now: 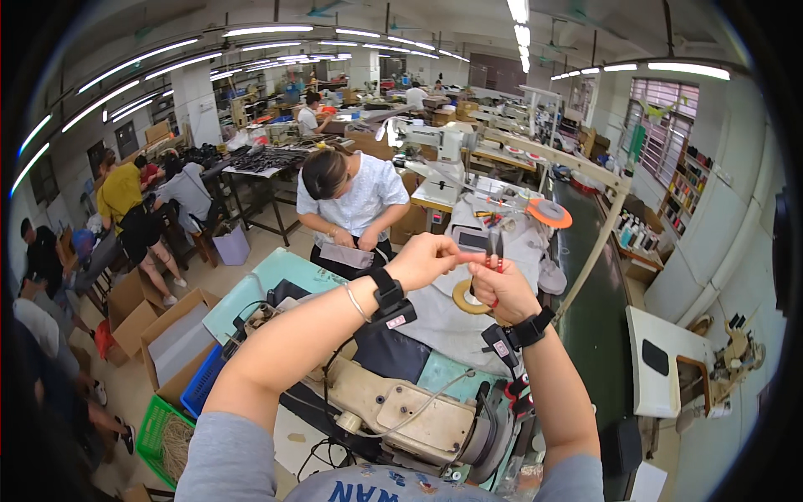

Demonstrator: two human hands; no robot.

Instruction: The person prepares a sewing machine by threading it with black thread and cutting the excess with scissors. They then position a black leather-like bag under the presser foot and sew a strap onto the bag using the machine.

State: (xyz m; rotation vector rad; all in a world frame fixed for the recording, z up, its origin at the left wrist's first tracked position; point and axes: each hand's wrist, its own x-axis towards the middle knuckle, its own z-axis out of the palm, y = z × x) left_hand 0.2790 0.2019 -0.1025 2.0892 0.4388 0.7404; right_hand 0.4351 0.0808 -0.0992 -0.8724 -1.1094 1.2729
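Both of my hands meet in front of me above the grey cloth (435,322) on the worktable. My right hand (504,291) is closed round a small hand tool (494,245) with red on its handle and a dark tip pointing up; its exact kind is unclear. My left hand (428,261) reaches across with its fingers pinched together, touching a reddish part beside the tool. What those fingertips hold is too small to make out. A tan tape roll (461,299) lies under my right hand, and a phone-like dark, flat device (470,238) lies just beyond.
A beige sewing machine (410,406) stands close below my forearms. Across the table a person (355,192) handles a grey piece. An orange disc (549,212) lies at the far right of the cloth, beside a dark green belt surface (585,335). Boxes and a green basket (155,435) stand left.
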